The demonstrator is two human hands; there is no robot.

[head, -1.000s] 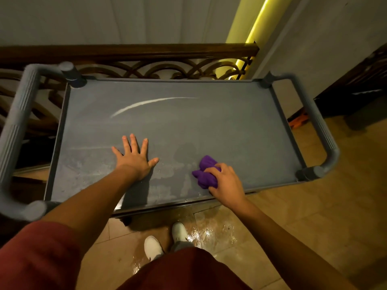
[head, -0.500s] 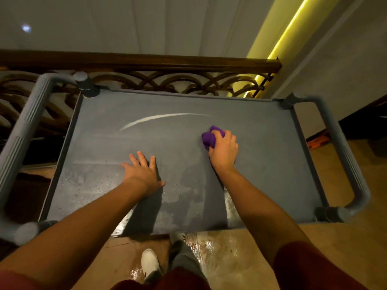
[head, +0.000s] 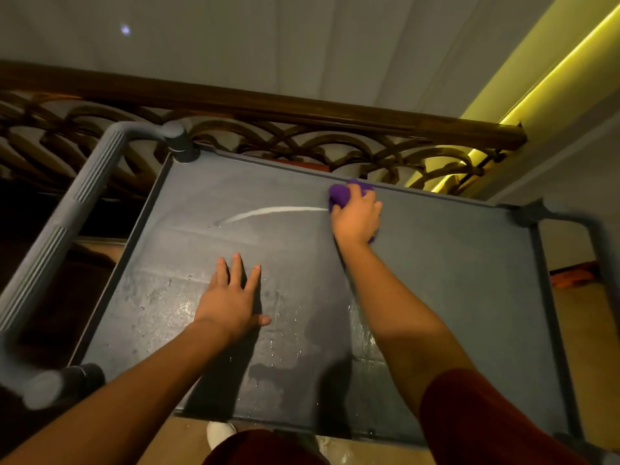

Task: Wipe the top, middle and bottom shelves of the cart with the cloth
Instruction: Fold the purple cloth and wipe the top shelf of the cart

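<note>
The grey cart's top shelf (head: pixel 453 297) fills the view, with damp patches near its front and a pale curved streak (head: pixel 268 211) across the far middle. My right hand (head: pixel 355 216) presses a bunched purple cloth (head: pixel 339 194) against the shelf at its far rim, right at the streak's end. My left hand (head: pixel 235 297) lies flat on the shelf, fingers spread, holding nothing. The middle and bottom shelves are hidden beneath the top one.
A ribbed grey handle (head: pixel 67 229) runs along the cart's left end, another handle (head: pixel 590 236) at the right end. A dark wooden railing (head: pixel 302 109) with scrollwork stands just behind the cart. Tiled floor and my white shoe (head: pixel 219 432) show below.
My right hand has slid the purple cloth from the shelf's near edge away to the far rim. My left hand stayed flat in the same place. The view has tilted and drawn closer.
</note>
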